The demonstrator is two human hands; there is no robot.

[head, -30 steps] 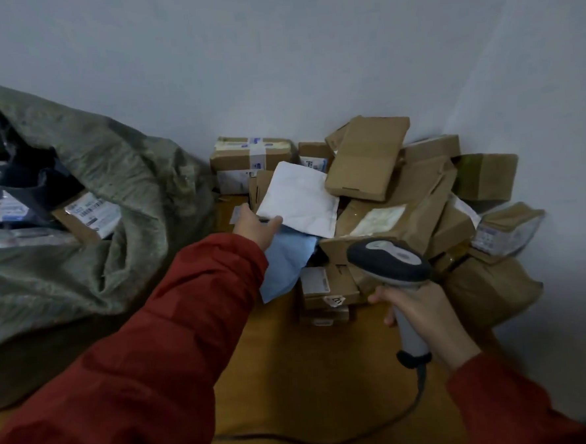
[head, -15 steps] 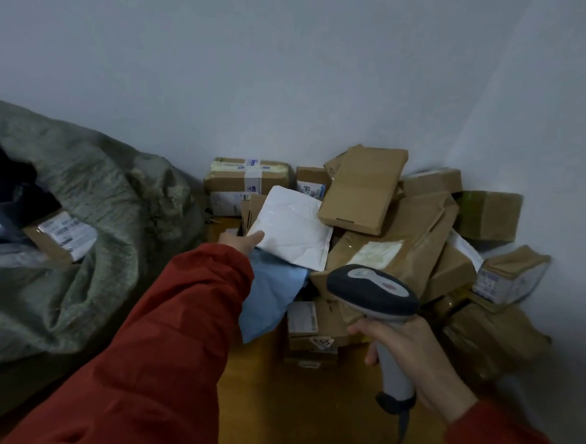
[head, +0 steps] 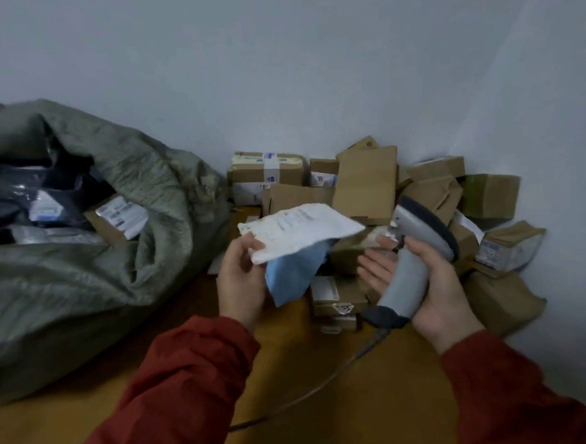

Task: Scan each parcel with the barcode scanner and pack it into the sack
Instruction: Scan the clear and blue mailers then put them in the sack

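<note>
My left hand point(head: 241, 282) pinches a flat white parcel point(head: 299, 229) by its left edge and holds it up, its printed face turned upward. A blue soft parcel point(head: 293, 277) hangs just beneath it; whether my hand holds that too is unclear. My right hand point(head: 425, 282) grips the grey barcode scanner point(head: 414, 259) by its handle, the scanner head tilted toward the white parcel. The olive-green sack point(head: 123, 266) lies open at the left with several parcels inside.
A heap of brown cardboard boxes point(head: 368, 183) fills the corner behind my hands, against two pale walls. The scanner's cable point(head: 315, 392) trails over the wooden floor point(head: 381, 405) between my red sleeves.
My left hand has lifted the white parcel off the pile and turned its printed side up. My right hand has swung the scanner round to face it.
</note>
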